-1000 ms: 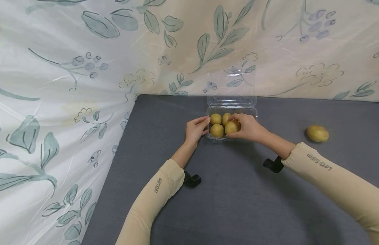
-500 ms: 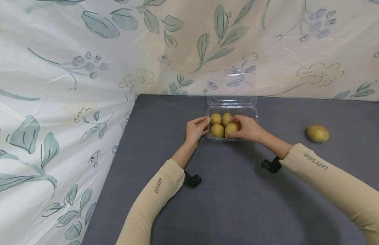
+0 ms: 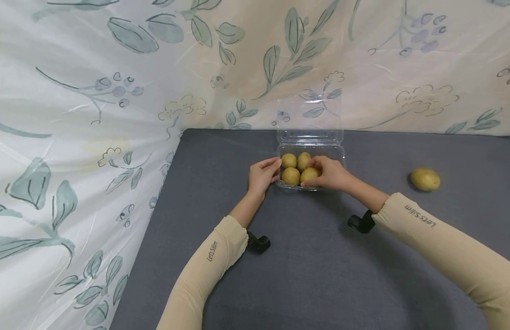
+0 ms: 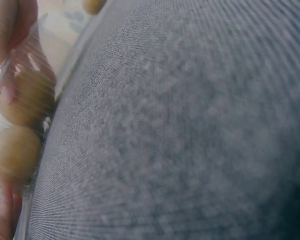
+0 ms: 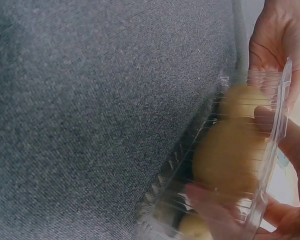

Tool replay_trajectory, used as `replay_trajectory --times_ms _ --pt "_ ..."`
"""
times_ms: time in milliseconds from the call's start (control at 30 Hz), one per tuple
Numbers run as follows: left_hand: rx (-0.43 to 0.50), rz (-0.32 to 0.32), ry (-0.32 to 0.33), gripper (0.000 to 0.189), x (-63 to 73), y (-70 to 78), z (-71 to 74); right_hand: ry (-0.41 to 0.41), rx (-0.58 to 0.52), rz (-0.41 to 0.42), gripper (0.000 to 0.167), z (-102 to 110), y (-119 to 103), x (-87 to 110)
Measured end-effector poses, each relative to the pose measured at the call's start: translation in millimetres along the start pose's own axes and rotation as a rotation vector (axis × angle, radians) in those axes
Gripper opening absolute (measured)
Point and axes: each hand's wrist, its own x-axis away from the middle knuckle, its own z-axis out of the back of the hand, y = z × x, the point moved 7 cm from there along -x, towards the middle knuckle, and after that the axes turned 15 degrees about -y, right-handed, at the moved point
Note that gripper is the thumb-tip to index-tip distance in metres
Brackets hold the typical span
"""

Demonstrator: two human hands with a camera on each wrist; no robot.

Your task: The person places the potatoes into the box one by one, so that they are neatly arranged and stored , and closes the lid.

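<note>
Several yellow potatoes sit in a clear plastic clamshell container [image 3: 312, 149] near the back of the table. My right hand [image 3: 331, 173] reaches in from the right, curled round the front potato [image 3: 309, 174]. Through the wall in the right wrist view, its thumb and fingers lie about that potato [image 5: 225, 157]. Another potato [image 5: 194, 227] shows partly below it, behind the fingers. My left hand [image 3: 261, 175] holds the container's left end, near the front-left potato [image 3: 290, 176]. Two potatoes stand behind these, the rear one [image 3: 304, 160] partly covered by my right hand.
A single potato [image 3: 425, 179] lies on the grey table [image 3: 312, 275] to the right. The container's clear lid [image 3: 310, 112] stands raised against the leaf-patterned curtain [image 3: 222, 68] at the back. Black wrist cameras [image 3: 259, 243] hang beneath both sleeves.
My right hand, gripping the potato, has sunk slightly lower into the container, and its forearm has shifted a little left. The left hand keeps its place. The whole head view has shifted slightly.
</note>
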Motion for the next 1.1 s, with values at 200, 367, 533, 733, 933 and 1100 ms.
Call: replay_trajectory --times_ms 200,367,533,733,933,1100 --pt "0.0 -0.008 -0.001 0.026 -0.5 -0.4 0.2 0.018 -0.013 -0.014 0.054 -0.1 0.4 1.7" --pt "-0.003 -0.009 0.002 0.026 -0.3 -0.6 0.1 0.022 -0.013 0.016 0.055 -1.1 -1.6 3.5" --pt "0.0 -0.003 -0.002 0.027 -0.5 -0.5 0.3 -0.014 -0.012 0.044 0.056 0.0 -5.4 6.0" --pt "0.009 0.004 -0.012 0.028 0.1 0.6 -0.5 -0.115 -0.001 0.064 0.053 8.3 -16.0 16.2" --pt "-0.009 -0.002 -0.003 0.026 -0.5 0.5 -0.3 -0.395 0.084 0.056 0.054 17.9 -23.2 30.2" --pt "-0.02 -0.004 0.001 0.026 -0.2 -0.2 0.2 -0.545 0.12 0.075 0.052 24.0 -31.3 44.4"
